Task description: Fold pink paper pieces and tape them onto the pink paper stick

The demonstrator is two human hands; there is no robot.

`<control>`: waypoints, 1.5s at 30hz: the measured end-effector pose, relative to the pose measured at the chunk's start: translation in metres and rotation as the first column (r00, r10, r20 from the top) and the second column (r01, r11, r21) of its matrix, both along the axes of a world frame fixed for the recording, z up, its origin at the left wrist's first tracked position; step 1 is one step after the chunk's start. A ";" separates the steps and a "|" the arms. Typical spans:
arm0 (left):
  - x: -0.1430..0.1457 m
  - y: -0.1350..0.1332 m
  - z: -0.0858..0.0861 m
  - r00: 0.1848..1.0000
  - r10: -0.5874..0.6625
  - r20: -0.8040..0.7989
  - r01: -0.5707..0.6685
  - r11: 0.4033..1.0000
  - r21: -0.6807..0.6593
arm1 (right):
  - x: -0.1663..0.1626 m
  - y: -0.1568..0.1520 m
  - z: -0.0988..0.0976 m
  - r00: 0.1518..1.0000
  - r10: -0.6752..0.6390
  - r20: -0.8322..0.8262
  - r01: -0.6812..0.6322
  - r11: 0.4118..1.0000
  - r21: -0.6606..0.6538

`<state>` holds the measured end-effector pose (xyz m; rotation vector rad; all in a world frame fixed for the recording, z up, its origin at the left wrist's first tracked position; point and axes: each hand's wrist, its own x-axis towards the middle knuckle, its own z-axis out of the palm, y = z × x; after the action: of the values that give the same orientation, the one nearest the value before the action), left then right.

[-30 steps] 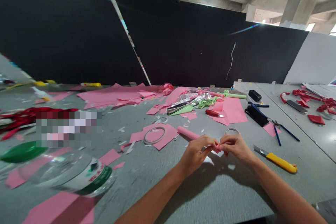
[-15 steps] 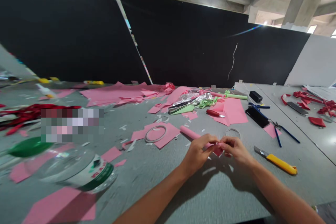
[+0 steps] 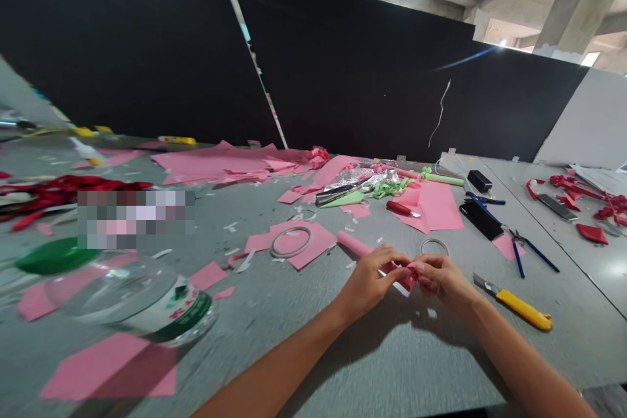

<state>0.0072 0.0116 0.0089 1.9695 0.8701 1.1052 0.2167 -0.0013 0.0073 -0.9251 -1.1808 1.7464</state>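
Note:
My left hand [image 3: 372,279] and my right hand [image 3: 443,279] meet above the table, both closed in a pinch on a small piece of pink paper [image 3: 405,281]. A white edge shows under the paper, and the fingers hide part of it. Just behind my left hand lies a rolled pink paper tube [image 3: 351,243], its near end covered by the hand. A grey tape ring [image 3: 435,246] rests beyond my right hand. To the right of that hand is a yellow utility knife [image 3: 524,309] with its blade out.
A clear plastic bottle [image 3: 147,307] lies on its side at left, near pink paper sheets [image 3: 117,366]. Farther back are a larger ring [image 3: 290,242], a red-handled knife [image 3: 401,209], a black phone [image 3: 481,219], blue-handled pliers [image 3: 533,251] and green crepe paper [image 3: 386,188]. A black partition [image 3: 353,72] stands behind.
Both hands stay together on the pink paper; its lower part is turned slightly and a white edge now shows. The view has tilted a little.

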 end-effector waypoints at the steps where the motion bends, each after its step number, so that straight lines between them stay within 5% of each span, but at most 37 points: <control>1: 0.001 -0.001 0.000 1.000 -0.007 0.004 0.007 1.000 -0.007 | -0.001 -0.001 0.001 1.000 -0.004 0.013 0.003 1.000 0.020; 10: 0.009 0.003 -0.006 0.985 -0.084 0.148 0.111 0.978 -0.179 | -0.004 0.002 -0.006 0.998 -0.066 -0.014 0.067 0.994 0.089; 20: 0.000 0.005 0.003 0.995 -0.045 0.090 0.058 0.988 -0.141 | 0.006 0.013 -0.017 1.000 0.001 0.012 -0.001 1.000 -0.008; 35: 0.004 0.005 0.001 0.985 -0.052 0.162 0.091 0.964 -0.248 | 0.000 0.013 -0.020 0.995 -0.091 0.044 0.087 0.993 0.080; 39: 0.001 0.007 -0.001 0.971 0.034 0.236 0.035 0.959 -0.282 | 0.003 0.013 -0.017 0.981 -0.176 0.083 0.157 0.968 0.198; 45: 0.000 0.004 0.004 0.950 0.017 0.313 0.098 0.932 -0.349 | -0.004 0.010 -0.019 0.964 -0.075 0.256 -0.036 0.915 0.402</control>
<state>0.0075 0.0158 0.0125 1.4573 0.7907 1.1040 0.2127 0.0082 -0.0121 -0.9282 -1.6279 1.3102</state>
